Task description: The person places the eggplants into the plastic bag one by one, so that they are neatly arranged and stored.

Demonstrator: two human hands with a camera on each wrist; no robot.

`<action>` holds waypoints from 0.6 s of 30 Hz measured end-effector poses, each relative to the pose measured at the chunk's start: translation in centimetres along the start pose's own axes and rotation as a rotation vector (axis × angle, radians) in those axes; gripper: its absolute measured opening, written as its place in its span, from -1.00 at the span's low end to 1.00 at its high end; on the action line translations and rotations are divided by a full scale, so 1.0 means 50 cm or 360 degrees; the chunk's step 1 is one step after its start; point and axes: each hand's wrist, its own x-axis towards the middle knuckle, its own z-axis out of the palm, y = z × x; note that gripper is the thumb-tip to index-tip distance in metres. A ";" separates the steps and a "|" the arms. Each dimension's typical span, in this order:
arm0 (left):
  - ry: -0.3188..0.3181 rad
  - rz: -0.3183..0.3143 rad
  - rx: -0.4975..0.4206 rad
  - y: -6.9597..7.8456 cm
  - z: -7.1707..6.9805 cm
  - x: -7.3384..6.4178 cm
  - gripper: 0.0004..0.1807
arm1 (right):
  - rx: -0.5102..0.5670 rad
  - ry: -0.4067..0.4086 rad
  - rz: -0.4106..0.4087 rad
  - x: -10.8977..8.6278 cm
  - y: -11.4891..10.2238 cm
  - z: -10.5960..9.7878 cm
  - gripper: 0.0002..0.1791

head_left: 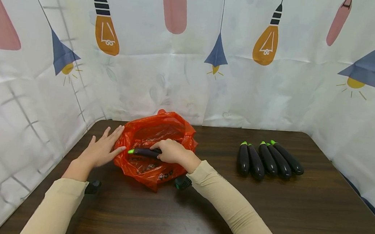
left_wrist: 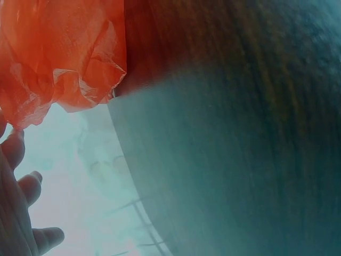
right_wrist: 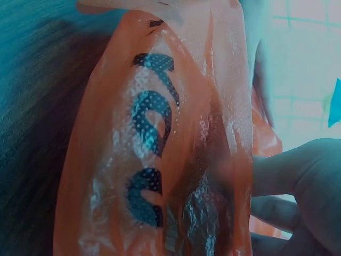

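Observation:
A red plastic bag (head_left: 157, 176) stands with its mouth spread wide on the table, dark lettering on its near side. My right hand (head_left: 172, 152) reaches into the mouth and grips a dark eggplant (head_left: 144, 152) with a bright green stem end pointing left. In the right wrist view the bag's printed wall (right_wrist: 112, 160) hides most of the eggplant, and the fingers (right_wrist: 277, 176) show behind its edge. My left hand (head_left: 101, 151) has its fingers spread straight against the bag's left rim; in the left wrist view its fingertips meet the red film (left_wrist: 69, 48).
Several dark eggplants (head_left: 269, 160) lie side by side on the right of the brown table (head_left: 200, 212). A white curtain (head_left: 189, 88) printed with lamps hangs behind the table's far edge.

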 end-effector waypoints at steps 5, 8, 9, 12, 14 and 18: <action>-0.0002 -0.0004 0.0008 0.001 0.001 0.000 -0.05 | -0.0032 -0.0041 0.0027 0.003 -0.002 0.003 -0.51; -0.0001 -0.0003 0.0006 0.003 0.001 -0.001 -0.05 | -0.0039 -0.0064 0.0032 0.007 -0.002 0.004 -0.49; -0.0001 -0.0002 0.0007 0.003 0.000 -0.001 -0.05 | -0.0035 -0.0072 0.0037 0.007 -0.003 0.004 -0.48; 0.0001 -0.0002 0.0012 0.004 -0.001 -0.001 -0.05 | -0.0038 -0.0095 0.0039 0.009 -0.004 0.003 -0.46; 0.0004 -0.0002 0.0018 0.004 -0.001 -0.001 -0.05 | -0.0045 -0.0105 0.0039 0.011 -0.005 0.003 -0.45; 0.0012 -0.0001 0.0023 0.003 -0.001 0.000 -0.05 | -0.0065 -0.0124 0.0020 0.017 -0.005 0.005 -0.43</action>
